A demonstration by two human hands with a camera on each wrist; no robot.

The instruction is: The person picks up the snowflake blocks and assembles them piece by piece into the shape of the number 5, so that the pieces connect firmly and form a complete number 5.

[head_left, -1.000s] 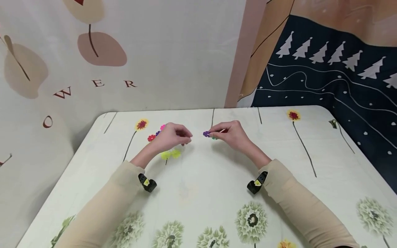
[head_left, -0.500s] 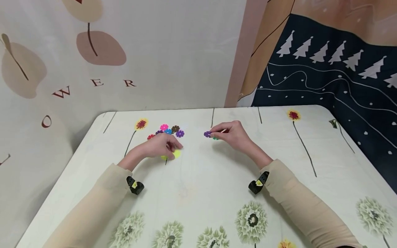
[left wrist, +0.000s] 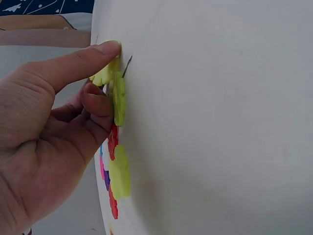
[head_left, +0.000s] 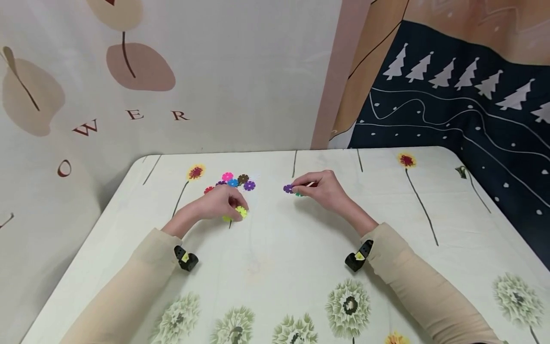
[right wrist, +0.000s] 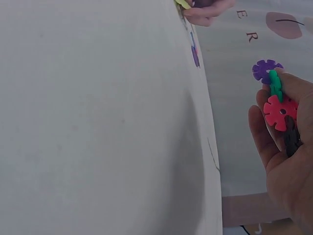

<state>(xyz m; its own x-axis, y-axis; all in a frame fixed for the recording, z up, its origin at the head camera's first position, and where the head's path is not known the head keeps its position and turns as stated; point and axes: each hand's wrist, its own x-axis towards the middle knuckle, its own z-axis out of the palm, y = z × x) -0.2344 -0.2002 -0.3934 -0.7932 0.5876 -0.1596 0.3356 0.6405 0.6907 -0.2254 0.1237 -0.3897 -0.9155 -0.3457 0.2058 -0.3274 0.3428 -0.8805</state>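
Pinching a yellow disc (head_left: 241, 211) in curled left hand (head_left: 221, 201), far and left on table (head_left: 283, 258), near loose discs (head_left: 233, 182); gripping a disc chain (right wrist: 274, 108) with half-curled right hand (head_left: 324, 189), farther right

Chain of notched discs (right wrist: 280, 115): purple, green, red, dark; interlocked at angles; held in the right hand (head_left: 322, 189). Yellow notched disc (head_left: 242, 212): single-coloured, tilted, pinched in the left hand (head_left: 218, 203).
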